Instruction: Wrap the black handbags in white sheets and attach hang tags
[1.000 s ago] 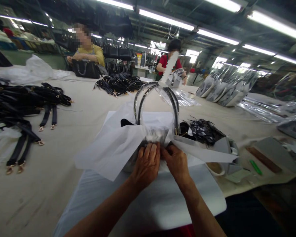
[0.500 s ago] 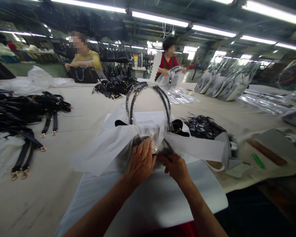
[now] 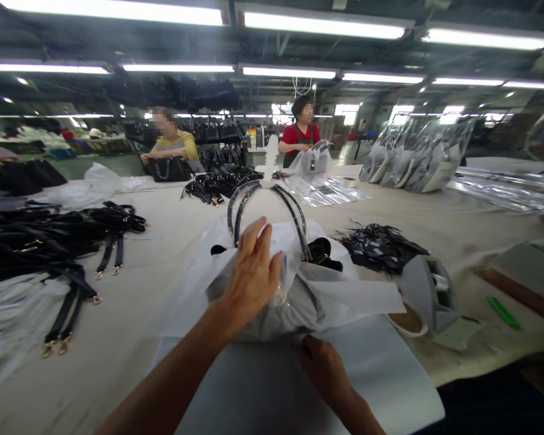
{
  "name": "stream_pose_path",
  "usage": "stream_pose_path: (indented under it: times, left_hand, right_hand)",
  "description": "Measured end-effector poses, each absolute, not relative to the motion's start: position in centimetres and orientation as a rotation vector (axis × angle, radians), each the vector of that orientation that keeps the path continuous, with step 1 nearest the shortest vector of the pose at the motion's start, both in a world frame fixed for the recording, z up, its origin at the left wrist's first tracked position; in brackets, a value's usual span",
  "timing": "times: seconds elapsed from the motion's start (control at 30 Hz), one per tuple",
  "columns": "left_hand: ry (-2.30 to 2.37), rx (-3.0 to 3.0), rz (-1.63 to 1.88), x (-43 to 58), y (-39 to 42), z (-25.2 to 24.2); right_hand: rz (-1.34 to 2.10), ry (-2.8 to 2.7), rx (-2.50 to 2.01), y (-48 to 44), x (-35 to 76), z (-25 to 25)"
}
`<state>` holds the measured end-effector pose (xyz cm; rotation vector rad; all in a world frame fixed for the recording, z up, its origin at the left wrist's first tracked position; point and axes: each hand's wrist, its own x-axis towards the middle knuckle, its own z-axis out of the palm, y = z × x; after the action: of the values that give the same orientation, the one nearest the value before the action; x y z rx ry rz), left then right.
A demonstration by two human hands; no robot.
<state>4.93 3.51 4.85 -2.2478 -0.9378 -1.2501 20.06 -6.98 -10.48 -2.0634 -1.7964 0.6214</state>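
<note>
A grey handbag stands in front of me among sheets of white tissue paper. Clear wrapping covers its two arched dark handles. Over the bag's front, left of its round emblem, is my left hand, fingers extended and holding nothing. My right hand is low at the bag's bottom right edge with its fingers curled together; what they pinch is too dark to make out. A smooth pale sheet lies under the bag and paper.
Black straps are heaped at left, with dark tags at right. A grey tape dispenser and green cutter lie farther right. Two people work across the table, near wrapped bags.
My left hand has lifted from the emblem and its fingers now point upward. My right hand has moved down to the bag's lower edge. The left paper flap is folded inward, and the view has tilted up.
</note>
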Motion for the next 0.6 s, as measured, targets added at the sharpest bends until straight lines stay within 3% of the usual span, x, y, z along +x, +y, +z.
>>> stream_pose_path:
  times: [0.17,0.37,0.6]
  left_hand:
    - [-1.245,-2.194,-1.002,6.9,10.1,11.7]
    - [-1.718,-2.638,-0.491,7.3,15.1,16.0]
    - [-1.932,-2.574,-0.928,6.9,16.0,20.1]
  right_hand:
    - [0.587,-1.842,-1.982,-7.5,20.5,-13.9]
    - [0.550,-1.722,-1.927,-7.5,20.8,-17.3]
    - [0.691,-1.615,-1.758,-5.5,21.2,-17.1]
